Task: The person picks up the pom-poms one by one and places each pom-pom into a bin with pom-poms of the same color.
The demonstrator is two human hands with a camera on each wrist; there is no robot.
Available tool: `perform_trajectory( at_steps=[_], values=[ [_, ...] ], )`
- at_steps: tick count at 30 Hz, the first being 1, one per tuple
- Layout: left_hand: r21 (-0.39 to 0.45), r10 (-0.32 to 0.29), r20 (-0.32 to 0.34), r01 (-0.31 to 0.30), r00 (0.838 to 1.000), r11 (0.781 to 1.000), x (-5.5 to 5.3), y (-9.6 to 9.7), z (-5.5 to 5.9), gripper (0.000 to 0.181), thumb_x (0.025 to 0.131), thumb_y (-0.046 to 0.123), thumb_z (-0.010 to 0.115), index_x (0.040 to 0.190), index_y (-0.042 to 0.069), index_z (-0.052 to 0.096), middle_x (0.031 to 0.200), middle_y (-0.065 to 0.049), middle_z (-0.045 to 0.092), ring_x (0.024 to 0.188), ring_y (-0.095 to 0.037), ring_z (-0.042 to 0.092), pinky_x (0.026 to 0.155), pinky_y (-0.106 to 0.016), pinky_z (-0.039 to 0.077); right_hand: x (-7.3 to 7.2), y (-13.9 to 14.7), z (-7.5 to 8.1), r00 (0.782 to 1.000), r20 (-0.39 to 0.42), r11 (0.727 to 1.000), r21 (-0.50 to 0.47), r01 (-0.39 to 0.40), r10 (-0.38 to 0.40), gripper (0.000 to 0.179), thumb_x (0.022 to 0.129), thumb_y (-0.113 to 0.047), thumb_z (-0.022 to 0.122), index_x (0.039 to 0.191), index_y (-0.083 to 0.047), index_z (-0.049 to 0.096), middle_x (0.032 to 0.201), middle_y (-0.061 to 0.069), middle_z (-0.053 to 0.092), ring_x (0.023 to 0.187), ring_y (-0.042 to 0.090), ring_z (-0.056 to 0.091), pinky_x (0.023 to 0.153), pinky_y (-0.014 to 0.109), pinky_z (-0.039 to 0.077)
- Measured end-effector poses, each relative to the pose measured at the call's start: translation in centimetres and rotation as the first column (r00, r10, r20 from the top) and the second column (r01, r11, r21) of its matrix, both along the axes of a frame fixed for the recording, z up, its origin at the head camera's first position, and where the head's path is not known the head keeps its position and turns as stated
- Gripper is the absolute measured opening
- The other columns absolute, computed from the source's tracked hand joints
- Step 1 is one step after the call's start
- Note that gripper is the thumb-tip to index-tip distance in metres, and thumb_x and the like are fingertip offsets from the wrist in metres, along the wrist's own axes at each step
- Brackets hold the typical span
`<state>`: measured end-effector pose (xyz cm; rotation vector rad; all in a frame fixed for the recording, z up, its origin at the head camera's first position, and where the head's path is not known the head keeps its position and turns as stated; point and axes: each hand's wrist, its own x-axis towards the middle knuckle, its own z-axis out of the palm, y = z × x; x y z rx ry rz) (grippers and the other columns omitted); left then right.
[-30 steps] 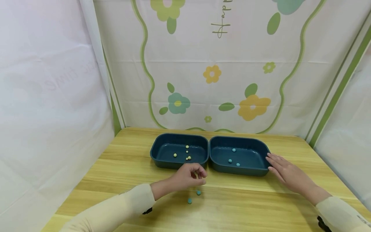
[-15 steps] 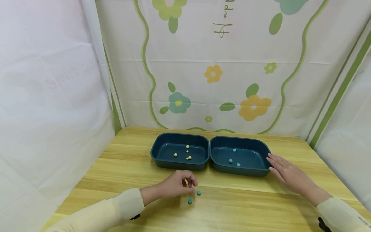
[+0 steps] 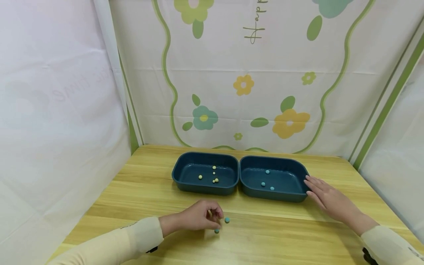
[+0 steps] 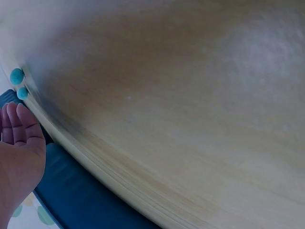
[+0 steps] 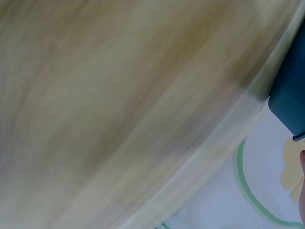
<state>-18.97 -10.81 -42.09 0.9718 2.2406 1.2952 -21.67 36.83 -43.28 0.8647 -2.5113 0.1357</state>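
My left hand (image 3: 200, 215) hovers over the table with fingers bent and a gap between thumb and index finger. Just below its thumb tip lies one small teal ball (image 3: 216, 231), partly covered in the head view. A second teal ball (image 3: 227, 220) sits slightly right of the fingertips. Both appear beyond the fingers (image 4: 19, 121) in the left wrist view, and nothing shows in the hand. My right hand (image 3: 332, 198) rests its straight fingers on the right end of the right-hand dark blue tray (image 3: 275, 194), which contains 3 teal balls (image 3: 263, 184).
Touching that tray on its left is another dark blue tray (image 3: 205, 189) with several pale yellow balls (image 3: 200, 177) in it. Both stand towards the back of the wooden table (image 3: 281, 235). A printed fabric wall (image 3: 208, 92) rises behind, with white fabric at both sides.
My left hand has come down and left, away from the left tray's front, to the nearer teal ball. The right hand stays put on the tray's end.
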Motion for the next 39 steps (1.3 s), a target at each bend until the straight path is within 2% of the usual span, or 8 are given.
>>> perform_trajectory(
  at_steps=[8, 16, 22, 29, 39],
  values=[
    [-0.056, -0.073, -0.025, 0.071, 0.997, 0.996, -0.3, 0.0, -0.6, 0.021, 0.082, 0.01, 0.079, 0.1, 0.01, 0.067, 0.09, 0.002, 0.065, 0.078, -0.008, 0.059, 0.069, -0.021, 0.051, -0.1, 0.0, 0.1, 1.0, 0.001, 1.0, -0.008, -0.004, 0.004, 0.04, 0.097, -0.018, 0.06, 0.128, 0.006, 0.058, 0.134, 0.025, 0.053, 0.122, 0.041, 0.05, 0.113, 0.015, 0.007],
    [-0.071, -0.12, -0.01, 0.119, 0.993, 0.99, -0.4, 0.0, -0.9, 0.02, 0.081, 0.007, 0.079, 0.097, 0.01, 0.067, 0.088, 0.005, 0.064, 0.077, -0.007, 0.058, 0.07, -0.02, 0.052, -0.1, 0.0, 0.1, 1.0, 0.009, 1.0, -0.006, 0.001, -0.001, 0.04, 0.096, -0.018, 0.061, 0.129, 0.006, 0.058, 0.134, 0.025, 0.053, 0.123, 0.04, 0.05, 0.112, 0.015, 0.007],
    [-0.079, -0.142, -0.021, 0.14, 0.99, 0.987, -0.5, 0.1, -1.3, 0.021, 0.081, 0.006, 0.079, 0.096, 0.011, 0.067, 0.087, 0.007, 0.063, 0.076, -0.004, 0.057, 0.07, -0.019, 0.052, 0.0, 0.0, 0.1, 1.0, 0.008, 1.0, -0.009, 0.004, -0.004, 0.04, 0.097, -0.018, 0.061, 0.128, 0.006, 0.058, 0.134, 0.025, 0.053, 0.123, 0.041, 0.05, 0.113, 0.016, 0.007],
    [-0.08, -0.154, -0.021, 0.152, 0.988, 0.985, -0.5, 0.1, -1.7, 0.019, 0.081, 0.004, 0.078, 0.095, 0.012, 0.067, 0.085, 0.008, 0.062, 0.075, -0.001, 0.055, 0.069, -0.019, 0.051, 0.0, 0.0, -0.1, 1.0, 0.007, 1.0, -0.007, 0.01, -0.01, 0.04, 0.097, -0.019, 0.06, 0.129, 0.006, 0.058, 0.134, 0.025, 0.053, 0.13, 0.034, 0.045, 0.113, 0.017, 0.008],
    [-0.085, -0.158, -0.026, 0.155, 0.987, 0.984, -0.6, 0.0, -1.7, 0.017, 0.082, 0.004, 0.077, 0.094, 0.013, 0.068, 0.084, 0.008, 0.062, 0.075, -0.002, 0.055, 0.069, -0.019, 0.051, 0.0, 0.0, -0.1, 1.0, 0.012, 1.0, -0.006, 0.015, -0.014, 0.04, 0.097, -0.019, 0.06, 0.129, 0.006, 0.058, 0.134, 0.025, 0.053, 0.127, 0.037, 0.047, 0.113, 0.017, 0.007]
  ],
)
